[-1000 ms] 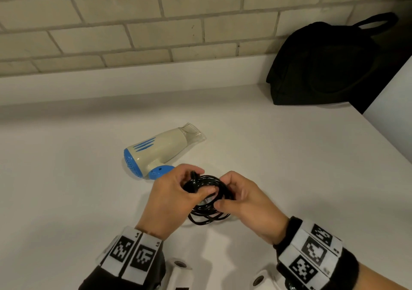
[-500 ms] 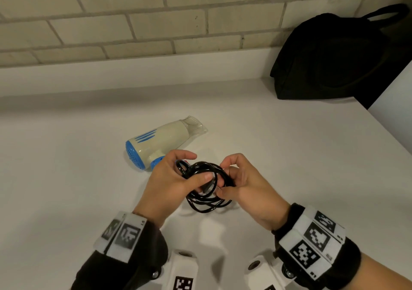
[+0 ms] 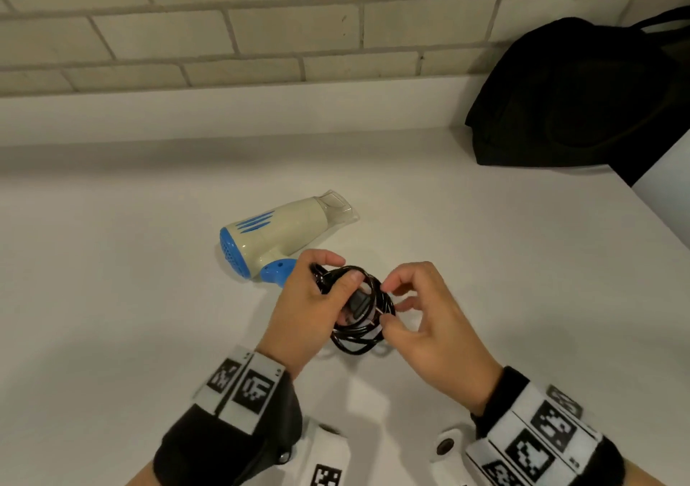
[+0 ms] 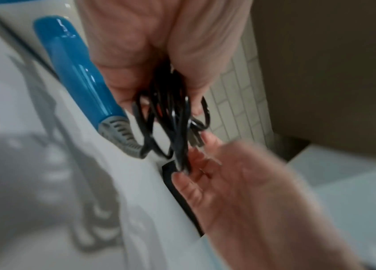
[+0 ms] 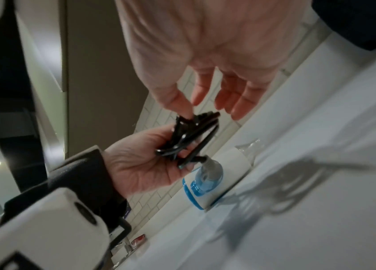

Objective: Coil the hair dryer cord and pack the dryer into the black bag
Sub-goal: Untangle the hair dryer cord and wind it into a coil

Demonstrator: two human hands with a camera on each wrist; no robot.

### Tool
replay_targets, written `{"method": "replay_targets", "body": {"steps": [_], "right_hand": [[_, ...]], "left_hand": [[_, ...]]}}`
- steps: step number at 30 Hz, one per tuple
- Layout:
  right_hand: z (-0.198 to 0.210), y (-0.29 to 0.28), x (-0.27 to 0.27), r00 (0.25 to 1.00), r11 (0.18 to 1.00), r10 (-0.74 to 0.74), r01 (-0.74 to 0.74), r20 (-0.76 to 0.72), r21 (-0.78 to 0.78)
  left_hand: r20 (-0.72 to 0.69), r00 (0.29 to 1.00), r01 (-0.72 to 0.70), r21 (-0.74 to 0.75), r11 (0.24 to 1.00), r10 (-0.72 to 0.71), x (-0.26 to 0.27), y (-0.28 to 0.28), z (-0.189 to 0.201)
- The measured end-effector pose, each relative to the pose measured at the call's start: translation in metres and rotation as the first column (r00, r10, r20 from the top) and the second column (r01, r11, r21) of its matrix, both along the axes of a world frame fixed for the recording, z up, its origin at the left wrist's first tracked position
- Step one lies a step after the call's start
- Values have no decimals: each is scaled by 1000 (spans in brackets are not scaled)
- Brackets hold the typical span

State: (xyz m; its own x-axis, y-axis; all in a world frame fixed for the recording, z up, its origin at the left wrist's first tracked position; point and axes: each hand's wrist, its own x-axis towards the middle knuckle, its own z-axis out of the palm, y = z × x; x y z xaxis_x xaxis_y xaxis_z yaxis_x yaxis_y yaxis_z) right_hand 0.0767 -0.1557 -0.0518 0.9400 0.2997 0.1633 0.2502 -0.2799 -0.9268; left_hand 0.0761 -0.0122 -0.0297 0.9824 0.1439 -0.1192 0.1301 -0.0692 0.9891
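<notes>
The cream and blue hair dryer (image 3: 283, 231) lies on its side on the white counter (image 3: 112, 299), nozzle pointing right. Its black cord (image 3: 358, 336) is wound into a small coil just in front of the blue handle (image 4: 76, 73). My left hand (image 3: 336, 284) grips the coil, thumb pressed over the plug, fingers curled beneath the loops (image 5: 189, 138). My right hand (image 3: 392, 306) is on the coil's right side; its thumb tip touches the loops while its fingers (image 5: 235, 98) spread away from them. The black bag (image 3: 582, 104) slumps against the wall at the far right.
A brick wall (image 3: 261, 26) and a low white ledge back the counter. The counter's right edge (image 3: 657, 224) runs diagonally below the bag, beside a white panel (image 3: 668, 186). Bare counter stretches left of the dryer and between the dryer and the bag.
My right hand's fingers have come off the coil and spread; only the thumb still touches. The left hand keeps its grip, thumb now over the plug. The dryer has not moved.
</notes>
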Motion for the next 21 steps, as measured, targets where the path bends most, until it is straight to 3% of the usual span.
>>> {"method": "replay_targets", "body": {"steps": [6, 11, 21], "right_hand": [[4, -3, -3, 970, 995, -102, 103, -222, -7], [-2, 0, 3, 881, 960, -127, 225, -456, 168], [2, 12, 4, 861, 939, -98, 246, -500, 239]], "left_hand": [[157, 987, -55, 156, 986, 30, -4, -17, -6], [183, 983, -31, 161, 987, 1, -10, -23, -11], [197, 979, -5, 271, 963, -50, -12, -15, -9]]}}
